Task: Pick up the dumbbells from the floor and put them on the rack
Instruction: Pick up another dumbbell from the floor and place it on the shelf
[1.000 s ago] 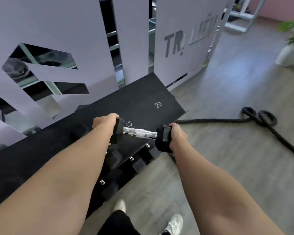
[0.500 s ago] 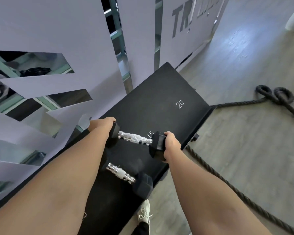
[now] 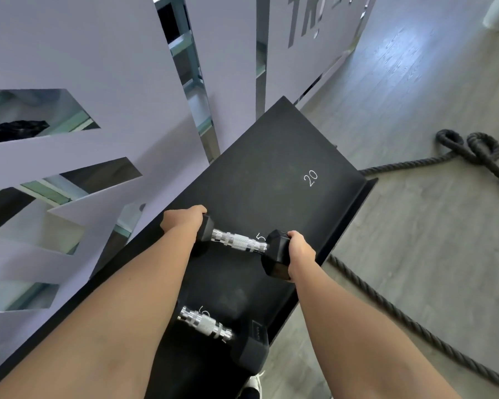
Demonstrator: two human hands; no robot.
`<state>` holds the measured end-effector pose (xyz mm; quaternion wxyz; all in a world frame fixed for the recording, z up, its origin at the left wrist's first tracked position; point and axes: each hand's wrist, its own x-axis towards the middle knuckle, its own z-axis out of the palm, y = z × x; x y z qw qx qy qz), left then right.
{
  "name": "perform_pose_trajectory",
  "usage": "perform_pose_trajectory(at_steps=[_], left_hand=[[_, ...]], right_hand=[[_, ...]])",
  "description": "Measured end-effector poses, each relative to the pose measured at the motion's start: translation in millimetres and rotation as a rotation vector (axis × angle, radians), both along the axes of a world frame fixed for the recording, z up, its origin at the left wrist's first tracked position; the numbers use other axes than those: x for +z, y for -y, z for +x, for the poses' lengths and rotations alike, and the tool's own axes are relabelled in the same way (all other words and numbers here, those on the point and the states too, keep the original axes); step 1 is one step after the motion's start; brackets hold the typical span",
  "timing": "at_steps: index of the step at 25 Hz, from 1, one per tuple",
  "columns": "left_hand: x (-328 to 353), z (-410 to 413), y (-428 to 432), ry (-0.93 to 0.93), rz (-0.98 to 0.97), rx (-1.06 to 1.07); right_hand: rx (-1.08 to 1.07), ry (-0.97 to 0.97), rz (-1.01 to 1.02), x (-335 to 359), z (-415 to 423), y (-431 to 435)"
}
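Note:
A black hex dumbbell (image 3: 238, 242) with a chrome handle lies across the black rack (image 3: 274, 168) top shelf, over a white "15" mark. My left hand (image 3: 185, 220) grips its far head and my right hand (image 3: 298, 253) grips its near head. Whether it rests on the shelf or hovers just above it I cannot tell. A second, like dumbbell (image 3: 213, 329) lies on the same shelf closer to me, partly hidden by my left forearm. A white "20" (image 3: 310, 177) marks the bare stretch of shelf to the right.
A thick black battle rope (image 3: 409, 321) runs along the grey floor right of the rack and loops at its far end. A lilac cut-out wall panel (image 3: 92, 53) stands directly behind the rack. My white shoe (image 3: 254, 381) shows below the shelf edge.
I have stepped closer and the view has tilted down onto the shelf. The held dumbbell has come over the "15" mark, and the second dumbbell has come into view.

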<state>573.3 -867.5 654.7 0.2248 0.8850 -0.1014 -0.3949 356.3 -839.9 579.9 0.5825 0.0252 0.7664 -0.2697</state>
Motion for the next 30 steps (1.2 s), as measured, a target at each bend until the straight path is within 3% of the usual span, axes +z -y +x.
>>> perform_pose_trajectory(at_steps=[4,9,16,24,30], left_hand=[[-10.5,-4.1,2.7,0.027,0.019,0.005],[-13.8,-9.8,-3.7,0.014,0.024,0.041],[12.0,-30.4,6.2,-0.029,-0.181,0.094],[86.7,-65.8,-9.3,-0.184,-0.389,-0.003],[177.9,-89.2,-53.8,-0.255,-0.582,-0.008]], right_hand=[[0.040,-0.130,-0.009,-5.3,-3.3,4.5],[0.074,-0.162,-0.067,7.3,-7.9,21.0],[0.058,-0.112,-0.151,54.7,-9.3,39.5],[-0.020,0.008,-0.342,142.9,-34.6,23.6],[0.107,0.105,-0.532,238.6,-45.6,5.3]])
